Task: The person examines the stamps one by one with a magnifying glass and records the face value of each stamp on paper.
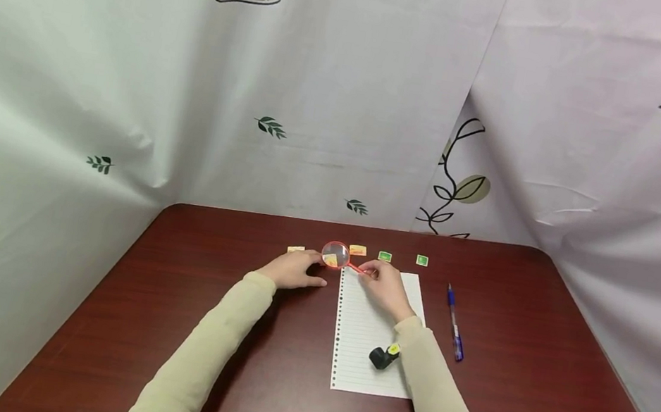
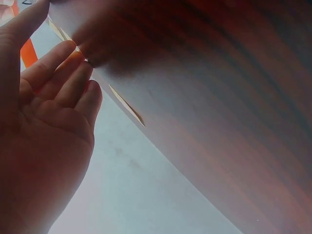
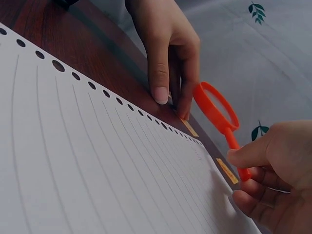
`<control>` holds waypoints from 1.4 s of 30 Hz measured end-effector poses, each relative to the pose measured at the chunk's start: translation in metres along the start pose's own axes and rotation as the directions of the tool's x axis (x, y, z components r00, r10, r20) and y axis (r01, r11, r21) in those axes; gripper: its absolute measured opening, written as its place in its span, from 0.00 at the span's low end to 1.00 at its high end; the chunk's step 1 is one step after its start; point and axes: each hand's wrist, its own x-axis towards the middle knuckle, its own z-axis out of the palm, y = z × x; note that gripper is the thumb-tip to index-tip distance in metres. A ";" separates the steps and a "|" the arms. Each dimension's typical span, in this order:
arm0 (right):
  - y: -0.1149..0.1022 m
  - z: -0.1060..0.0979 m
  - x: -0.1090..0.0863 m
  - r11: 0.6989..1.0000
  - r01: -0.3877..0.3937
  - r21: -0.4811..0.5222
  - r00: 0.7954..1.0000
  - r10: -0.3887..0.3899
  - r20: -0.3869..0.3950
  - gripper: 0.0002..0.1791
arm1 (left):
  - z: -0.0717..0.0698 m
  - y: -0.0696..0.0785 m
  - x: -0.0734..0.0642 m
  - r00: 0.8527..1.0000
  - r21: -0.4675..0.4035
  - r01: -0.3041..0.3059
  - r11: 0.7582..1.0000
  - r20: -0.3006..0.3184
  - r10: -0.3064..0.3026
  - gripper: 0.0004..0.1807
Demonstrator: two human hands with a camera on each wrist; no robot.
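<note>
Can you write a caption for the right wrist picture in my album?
The right hand holds an orange-red magnifying glass near lined paper and the left hand.

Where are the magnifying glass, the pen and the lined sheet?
Magnifying glass (image 3: pixel 228 132): right wrist view, where handle meets ring.
Pen (image 1: pixel 455 323): head view, middle of its barrel.
Lined sheet (image 1: pixel 367 325): head view, bare ruled middle.

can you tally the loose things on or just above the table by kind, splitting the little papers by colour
small yellow or orange papers: 3
small green papers: 2
magnifying glass: 1
lined sheet: 1
pen: 1
total: 8
</note>
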 end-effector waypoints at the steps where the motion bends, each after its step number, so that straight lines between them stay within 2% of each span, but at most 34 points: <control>1: 0.000 0.000 0.000 1.000 0.000 0.003 1.000 0.000 -0.001 0.07 | 0.000 0.000 0.000 1.000 -0.002 0.000 1.000 0.000 0.000 0.31; 14: -0.002 -0.003 0.001 1.000 -0.011 0.029 1.000 0.011 -0.002 0.07 | -0.001 0.000 0.001 1.000 -0.023 -0.015 1.000 -0.012 0.015 0.29; 18: -0.006 -0.005 0.001 0.999 0.006 0.053 1.000 -0.005 -0.026 0.07 | 0.000 0.001 0.001 1.000 -0.026 -0.022 0.999 -0.020 0.021 0.28; 23: -0.005 -0.007 0.002 0.998 0.047 0.032 0.997 -0.045 -0.061 0.05 | 0.000 0.003 0.000 1.000 -0.027 -0.009 1.000 -0.007 0.009 0.29; 32: -0.005 -0.021 0.003 0.999 0.005 0.043 0.997 -0.002 -0.072 0.06 | -0.002 0.001 0.000 1.000 -0.018 -0.013 1.000 -0.018 0.013 0.29; 42: -0.004 -0.034 0.001 0.998 0.006 0.060 0.993 0.001 -0.120 0.08 | 0.001 -0.001 0.001 1.000 -0.027 -0.022 0.999 -0.008 0.022 0.28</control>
